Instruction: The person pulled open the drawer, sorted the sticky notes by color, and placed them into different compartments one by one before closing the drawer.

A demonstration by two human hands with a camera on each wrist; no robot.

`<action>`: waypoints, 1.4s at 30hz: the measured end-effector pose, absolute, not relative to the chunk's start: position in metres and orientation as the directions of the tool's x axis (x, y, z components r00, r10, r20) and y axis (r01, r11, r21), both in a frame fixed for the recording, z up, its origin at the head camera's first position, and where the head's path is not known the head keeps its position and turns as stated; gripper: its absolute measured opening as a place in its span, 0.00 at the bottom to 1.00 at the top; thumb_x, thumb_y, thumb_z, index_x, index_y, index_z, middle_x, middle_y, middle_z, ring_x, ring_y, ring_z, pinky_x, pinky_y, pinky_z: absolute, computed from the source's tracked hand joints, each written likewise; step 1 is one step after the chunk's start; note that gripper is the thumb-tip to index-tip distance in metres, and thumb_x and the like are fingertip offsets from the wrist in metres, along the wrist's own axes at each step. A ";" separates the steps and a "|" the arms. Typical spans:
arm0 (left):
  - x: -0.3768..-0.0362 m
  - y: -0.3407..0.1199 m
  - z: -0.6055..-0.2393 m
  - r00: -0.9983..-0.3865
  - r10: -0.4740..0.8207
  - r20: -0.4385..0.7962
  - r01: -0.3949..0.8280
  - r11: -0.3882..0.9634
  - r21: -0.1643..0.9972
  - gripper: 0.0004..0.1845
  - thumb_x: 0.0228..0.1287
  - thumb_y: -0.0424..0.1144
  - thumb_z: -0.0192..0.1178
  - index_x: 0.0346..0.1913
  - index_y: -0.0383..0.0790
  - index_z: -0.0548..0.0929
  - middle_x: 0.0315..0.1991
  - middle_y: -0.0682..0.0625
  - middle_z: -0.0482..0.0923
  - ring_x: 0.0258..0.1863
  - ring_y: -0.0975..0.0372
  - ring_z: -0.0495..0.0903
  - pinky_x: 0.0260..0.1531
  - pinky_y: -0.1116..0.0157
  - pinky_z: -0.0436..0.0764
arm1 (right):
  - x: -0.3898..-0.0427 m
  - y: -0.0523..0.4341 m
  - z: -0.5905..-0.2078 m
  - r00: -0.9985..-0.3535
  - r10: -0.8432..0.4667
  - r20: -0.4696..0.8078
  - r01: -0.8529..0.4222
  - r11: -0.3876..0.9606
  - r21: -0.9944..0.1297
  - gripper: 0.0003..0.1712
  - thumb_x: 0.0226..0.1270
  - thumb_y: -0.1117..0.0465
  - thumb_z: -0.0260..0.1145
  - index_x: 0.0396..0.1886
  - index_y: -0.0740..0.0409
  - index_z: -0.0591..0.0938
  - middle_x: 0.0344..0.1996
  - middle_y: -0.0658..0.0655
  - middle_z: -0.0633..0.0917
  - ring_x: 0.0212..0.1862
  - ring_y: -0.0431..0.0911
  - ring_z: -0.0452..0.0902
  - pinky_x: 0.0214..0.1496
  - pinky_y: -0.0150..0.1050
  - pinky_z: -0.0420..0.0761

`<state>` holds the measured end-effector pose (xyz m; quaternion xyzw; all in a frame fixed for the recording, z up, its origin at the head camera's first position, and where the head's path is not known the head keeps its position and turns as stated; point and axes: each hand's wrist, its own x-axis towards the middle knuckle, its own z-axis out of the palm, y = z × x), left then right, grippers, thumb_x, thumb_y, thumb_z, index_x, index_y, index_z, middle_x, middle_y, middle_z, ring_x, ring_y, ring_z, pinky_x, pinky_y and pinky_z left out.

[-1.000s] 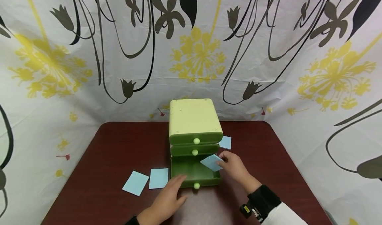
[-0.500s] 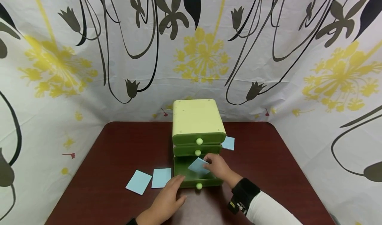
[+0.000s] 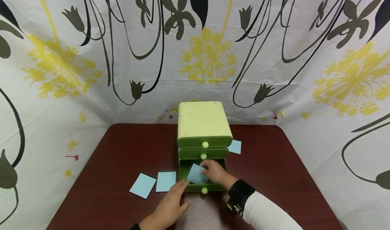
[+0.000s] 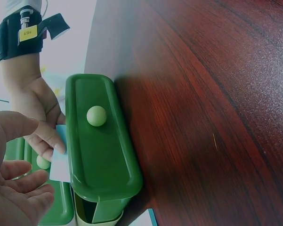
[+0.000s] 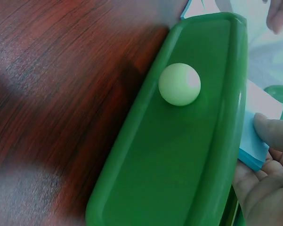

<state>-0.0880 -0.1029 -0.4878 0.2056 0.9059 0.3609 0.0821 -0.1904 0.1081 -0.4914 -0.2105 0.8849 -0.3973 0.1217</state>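
Note:
My right hand (image 3: 214, 171) pinches a light blue pad of sticky notes (image 3: 195, 175) between thumb and fingers. The pad is tilted within the pulled-out bottom drawer (image 3: 195, 188) of a small green chest (image 3: 202, 120). In the right wrist view the pad (image 5: 254, 139) shows its layered edge behind the drawer front (image 5: 179, 155). Fingers loosely extended, my left hand (image 3: 169, 203) lies by the drawer's front left corner and holds nothing. Whether its fingertips touch the drawer cannot be told. In the left wrist view the same pad (image 4: 60, 165) is partly hidden by the drawer front.
Two more blue pads, one tilted (image 3: 142, 185) and one straighter (image 3: 166, 181), lie on the dark red table (image 3: 131, 148) left of the chest. Another blue pad (image 3: 235, 147) lies to its right, partly hidden. A patterned cloth (image 3: 170, 64) hangs behind.
My right hand has carried the blue pad leftward and down from the drawer's right side into the drawer. The left hand has stayed almost still. The view has shifted slightly.

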 end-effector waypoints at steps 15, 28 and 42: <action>-0.088 -0.106 -0.490 -0.904 0.428 -0.005 0.304 0.650 0.697 0.34 0.64 0.40 0.64 0.68 0.30 0.65 0.67 0.34 0.64 0.66 0.42 0.65 0.54 0.47 0.75 | -0.190 0.092 -0.499 -0.820 -0.571 -0.038 -0.373 0.584 -0.721 0.09 0.69 0.69 0.60 0.46 0.64 0.82 0.40 0.57 0.82 0.41 0.52 0.78 0.40 0.43 0.78; -0.088 -0.106 -0.491 -0.907 0.422 -0.010 0.296 0.653 0.697 0.34 0.64 0.41 0.64 0.68 0.30 0.66 0.66 0.34 0.65 0.65 0.42 0.65 0.54 0.47 0.75 | -0.188 0.078 -0.497 -0.800 -0.600 -0.016 -0.438 0.602 -0.667 0.11 0.67 0.71 0.60 0.47 0.67 0.82 0.43 0.63 0.84 0.46 0.57 0.81 0.46 0.48 0.81; -0.089 -0.106 -0.491 -0.906 0.423 -0.004 0.297 0.645 0.704 0.34 0.64 0.40 0.64 0.68 0.29 0.66 0.66 0.33 0.64 0.65 0.42 0.65 0.53 0.47 0.76 | -0.188 0.074 -0.499 -0.820 -0.571 -0.046 -0.433 0.669 -0.604 0.16 0.66 0.69 0.62 0.53 0.71 0.80 0.49 0.67 0.83 0.52 0.59 0.79 0.53 0.53 0.78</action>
